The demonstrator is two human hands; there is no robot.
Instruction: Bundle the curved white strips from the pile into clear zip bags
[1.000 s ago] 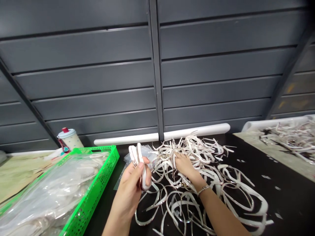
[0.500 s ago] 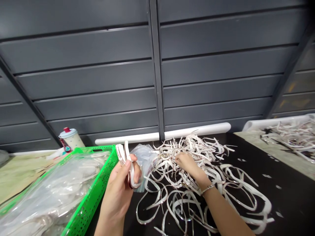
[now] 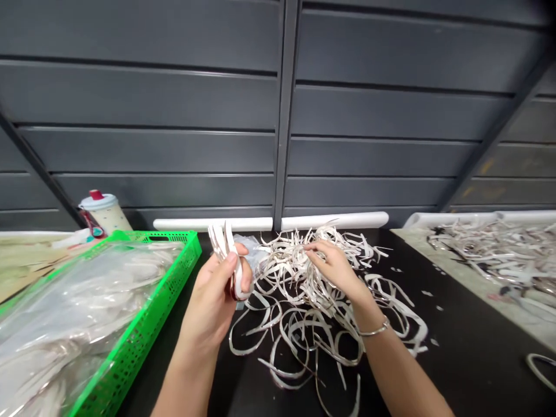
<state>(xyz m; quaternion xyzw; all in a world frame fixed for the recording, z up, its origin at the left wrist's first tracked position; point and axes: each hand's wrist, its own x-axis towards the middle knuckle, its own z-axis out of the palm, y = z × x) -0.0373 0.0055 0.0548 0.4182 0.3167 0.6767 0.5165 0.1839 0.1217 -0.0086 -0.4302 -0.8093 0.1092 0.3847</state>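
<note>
My left hand (image 3: 211,301) is closed around a bundle of folded white strips (image 3: 226,246) with shiny brownish edges. The strips' ends stick up above the thumb, and their bend hangs below the fingers. Over a tangled pile of similar curved strips (image 3: 284,269) is my right hand (image 3: 336,271), a bracelet on its wrist. Its fingers stretch to the left with the thumb apart from them, and no strip shows between them. Whether the fingertips touch the pile, I cannot tell. Clear plastic bags (image 3: 252,250) lie behind the left hand, partly hidden.
On the left stands a green crate (image 3: 143,330) with bagged strips inside. A pale bottle (image 3: 106,213) with a red cap is behind it. White rolls (image 3: 334,221) line the grey wall. More strips (image 3: 499,249) lie on the right, beyond the black table surface (image 3: 469,359).
My right hand has lifted slightly from the pile, and its bent fingers have straightened and spread. The left hand still grips the strips. The camera view has shifted.
</note>
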